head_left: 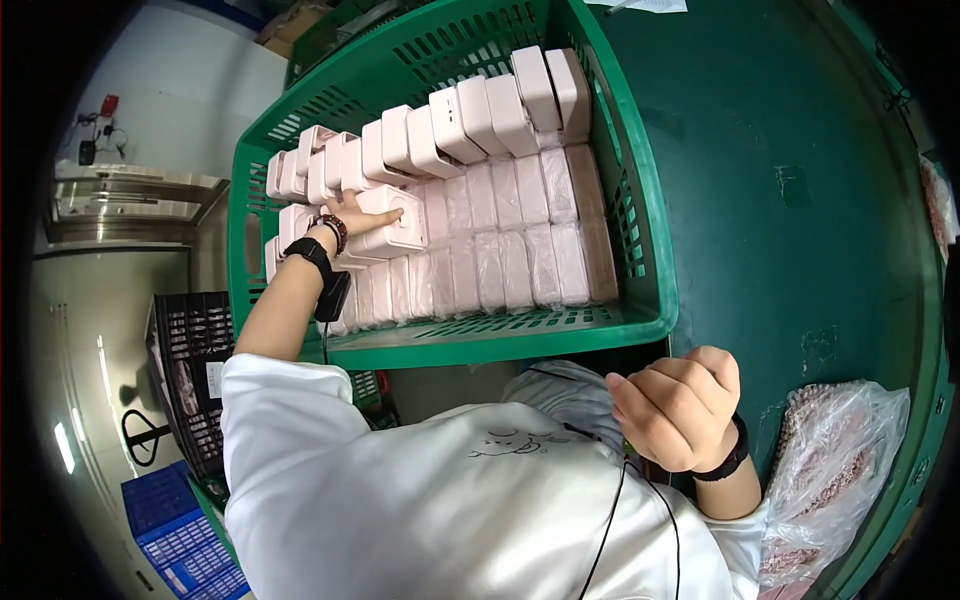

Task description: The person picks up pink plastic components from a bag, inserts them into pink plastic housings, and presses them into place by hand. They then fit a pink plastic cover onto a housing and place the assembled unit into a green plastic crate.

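My left hand (pixel 352 218) reaches into a large green plastic basket (pixel 655 270). Its fingers grip a pale pink box-shaped plastic housing (pixel 412 232), one finger stretched along the housing's face by a round recess. This housing is tilted and lies on top of the packed layer. Below and beside it stand rows of similar pale pink housings (pixel 490 265), many in clear film. Along the far side, more housings (pixel 450 125) without visible film stand on the layer. My right hand (pixel 680 408) is a fist outside the basket, near the green tabletop's edge; nothing sticks out of it.
A green tabletop (pixel 740 200) extends to the right of the basket. On its near right lies a clear plastic bag (pixel 840 480) with pinkish contents. Black crates (pixel 195 370) and blue crates (pixel 185 530) stand at the lower left. Thin cables (pixel 610 520) hang before my shirt.
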